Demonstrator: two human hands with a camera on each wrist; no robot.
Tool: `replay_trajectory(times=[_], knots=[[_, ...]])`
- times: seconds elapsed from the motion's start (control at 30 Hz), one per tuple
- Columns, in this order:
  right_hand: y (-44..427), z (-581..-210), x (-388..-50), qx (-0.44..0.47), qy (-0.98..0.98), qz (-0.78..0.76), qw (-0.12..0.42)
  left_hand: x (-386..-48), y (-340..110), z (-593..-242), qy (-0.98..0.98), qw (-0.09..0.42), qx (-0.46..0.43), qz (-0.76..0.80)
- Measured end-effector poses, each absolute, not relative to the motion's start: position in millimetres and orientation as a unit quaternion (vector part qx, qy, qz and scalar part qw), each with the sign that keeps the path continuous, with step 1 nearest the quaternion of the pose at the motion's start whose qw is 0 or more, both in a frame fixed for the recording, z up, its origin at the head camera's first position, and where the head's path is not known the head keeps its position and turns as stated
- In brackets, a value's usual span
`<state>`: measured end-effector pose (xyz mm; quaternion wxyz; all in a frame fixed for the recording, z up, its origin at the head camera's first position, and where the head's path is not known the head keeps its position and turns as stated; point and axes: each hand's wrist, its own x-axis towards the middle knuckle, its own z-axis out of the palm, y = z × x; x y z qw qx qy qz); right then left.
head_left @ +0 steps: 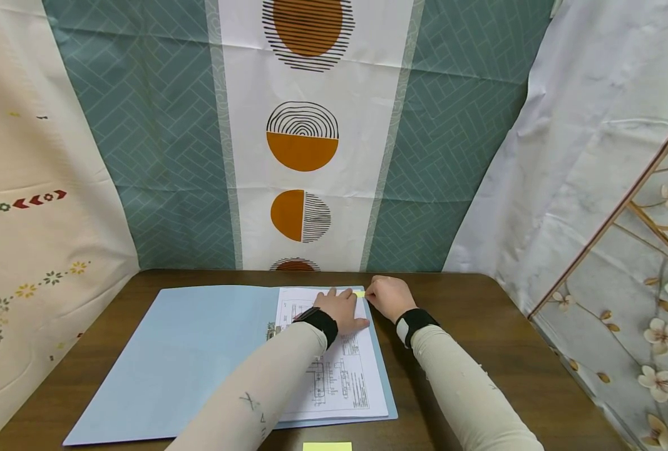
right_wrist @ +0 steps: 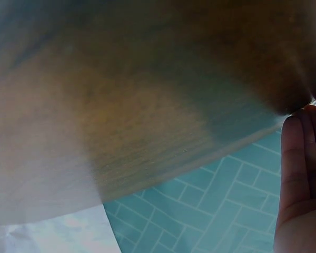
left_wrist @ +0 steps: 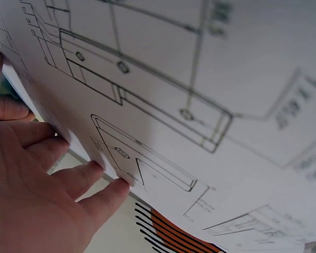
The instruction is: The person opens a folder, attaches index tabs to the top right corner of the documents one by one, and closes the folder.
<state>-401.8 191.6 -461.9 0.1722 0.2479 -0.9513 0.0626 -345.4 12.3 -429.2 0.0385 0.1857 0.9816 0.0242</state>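
A light blue folder (head_left: 187, 363) lies spread on the table, with printed sheets of technical drawings (head_left: 347, 385) on its right side. My left hand (head_left: 338, 310) rests on the upper part of the top sheet, fingers extended. In the left wrist view, its fingertips touch the drawing sheet (left_wrist: 158, 105) near the edge. At the sheets' top right corner, my right hand (head_left: 391, 297) pinches the end of a small yellow sticky note (head_left: 359, 293). The right wrist view shows only part of the right hand (right_wrist: 300, 184); the note is not discernible there.
A yellow sticky pad or note (head_left: 327, 446) lies at the bottom of the head view, in front of the folder. The brown wooden table (head_left: 497, 351) extends right of the folder. Patterned cloths (head_left: 305, 188) hang behind and at both sides.
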Motion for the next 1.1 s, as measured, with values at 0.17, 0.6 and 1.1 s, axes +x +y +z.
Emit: replay_trajectory(times=[0.17,0.6,1.1], knots=[[193,-461,-401,0.249,-0.951,0.063,0.175,-346,13,-428,0.981,0.042,0.187,0.02],[197,-455,-402,0.236,-0.956,0.06,0.161,-347,16,-424,0.98,0.032,0.194,0.018],[198,-460,-386,0.279,-0.949,0.03,0.14,-356,14,-439,0.982,0.032,0.188,0.019]])
